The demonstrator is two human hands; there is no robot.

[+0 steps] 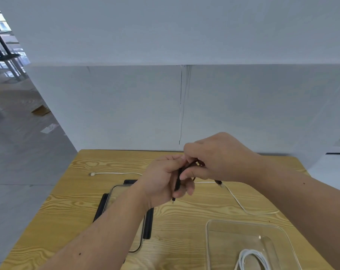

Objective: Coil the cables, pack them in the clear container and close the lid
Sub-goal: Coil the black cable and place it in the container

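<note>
both hands are up over the middle of the wooden table (pixel 184 211), working the same black cable (pixel 178 181). the left hand (pixel 163 182) has its fingers curled shut around the bundled black cable, with one plug end poking out under the fist toward 6 o'clock. the right hand (pixel 218 158) sits right against it at its 2 o'clock, thumb and fingertips pinched on the cable's upper loops. another black plug tip sticks out below the right hand, around 5 o'clock from it.

the clear container (pixel 210 240) is at about 4 o'clock from the hands, near the table's close edge, open on top, with a coiled white cable (pixel 251 258) already lying in it at the front. the lid (pixel 140 244), clear with black clips, lies flat on the table at 7 o'clock from the hands, mostly hidden under the left forearm.

one more flat white cable (pixel 235 199) is still loose on the table, running from a plug at 9 o'clock, behind the hands, then bending down toward 4 o'clock, ending just beyond the container.
</note>
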